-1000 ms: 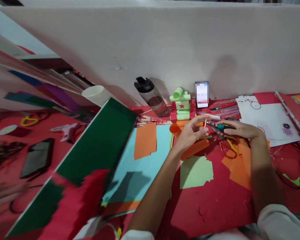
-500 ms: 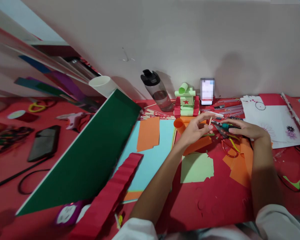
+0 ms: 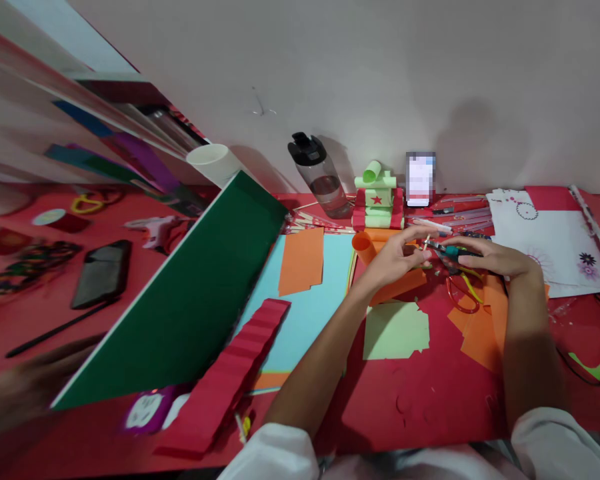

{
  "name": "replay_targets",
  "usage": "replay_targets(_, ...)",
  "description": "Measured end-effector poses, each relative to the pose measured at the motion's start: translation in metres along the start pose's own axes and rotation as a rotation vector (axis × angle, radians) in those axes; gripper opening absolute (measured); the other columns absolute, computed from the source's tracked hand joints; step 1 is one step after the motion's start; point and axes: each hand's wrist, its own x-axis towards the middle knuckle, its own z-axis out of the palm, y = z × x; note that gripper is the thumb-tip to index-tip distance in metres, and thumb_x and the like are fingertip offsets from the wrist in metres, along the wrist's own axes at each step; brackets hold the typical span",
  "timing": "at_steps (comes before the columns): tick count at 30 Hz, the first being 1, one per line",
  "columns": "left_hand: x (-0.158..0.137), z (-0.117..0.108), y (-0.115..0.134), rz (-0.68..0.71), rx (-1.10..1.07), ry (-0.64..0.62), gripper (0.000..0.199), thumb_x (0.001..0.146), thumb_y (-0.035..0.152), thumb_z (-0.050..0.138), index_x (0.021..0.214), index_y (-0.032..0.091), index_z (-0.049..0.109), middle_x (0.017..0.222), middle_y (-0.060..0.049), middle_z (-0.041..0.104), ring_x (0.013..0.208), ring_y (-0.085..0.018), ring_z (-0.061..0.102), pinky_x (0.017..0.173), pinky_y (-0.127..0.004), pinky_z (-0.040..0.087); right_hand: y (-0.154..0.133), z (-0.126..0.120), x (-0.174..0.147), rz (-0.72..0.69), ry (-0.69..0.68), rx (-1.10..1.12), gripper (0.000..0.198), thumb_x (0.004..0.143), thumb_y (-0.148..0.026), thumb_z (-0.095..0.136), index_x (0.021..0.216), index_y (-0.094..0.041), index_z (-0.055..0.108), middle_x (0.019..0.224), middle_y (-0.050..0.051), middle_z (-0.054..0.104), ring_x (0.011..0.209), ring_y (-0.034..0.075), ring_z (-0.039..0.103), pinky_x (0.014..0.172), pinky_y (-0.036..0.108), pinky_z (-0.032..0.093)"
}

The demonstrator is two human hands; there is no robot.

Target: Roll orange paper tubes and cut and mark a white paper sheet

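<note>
My left hand (image 3: 395,260) pinches a short thin stick (image 3: 427,243) between thumb and fingers. My right hand (image 3: 500,259) is closed around pliers (image 3: 453,251) with a green and black handle, their jaws pointing left at the stick. Whether the jaws touch the stick is too small to tell. Under the hands lie orange paper rolls (image 3: 364,248) and scissors with red and yellow handles (image 3: 463,300). Just behind stands a light green paper model (image 3: 377,198) with red sides and a red star. A light green paper sheet (image 3: 397,331) lies nearer to me.
A green board (image 3: 180,300) leans at the left; another person's hand (image 3: 35,383) is at its lower edge. A water bottle (image 3: 323,180) and a phone (image 3: 421,180) stand against the wall. Orange scraps (image 3: 485,333) and a patterned white sheet (image 3: 555,240) lie right.
Another person's hand has come in from the left beside the green board. My hands stay nearly in place with the stick and pliers. The view has shifted slightly.
</note>
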Motion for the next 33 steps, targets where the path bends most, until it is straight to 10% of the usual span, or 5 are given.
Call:
replay_targets(20,0.001,-0.004,-0.008,-0.027,0.102,-0.162,0.042,0.1,0.034,0.071,0.142,0.032,0.068,0.157,-0.014,0.058,0.084,-0.017,0.075,0.086,-0.043,0.063,-0.003,0.001,0.002,0.001,-0.025,-0.145,0.066,0.093,-0.066,0.066,0.147,-0.029,0.066,0.149,0.009,0.066,0.138,0.039,0.06,0.118,0.05,0.049)
replay_targets(33,-0.001,0.0,-0.002,0.01,0.266,-0.166,0.044,0.104,0.038,0.063,0.148,0.03,0.06,0.156,-0.013,0.058,0.112,-0.023,0.072,0.099,-0.043,0.059,-0.011,-0.001,-0.006,-0.019,-0.052,-0.144,0.073,0.092,-0.072,0.063,0.152,-0.03,0.062,0.156,0.008,0.061,0.144,0.039,0.056,0.121,0.053,0.046)
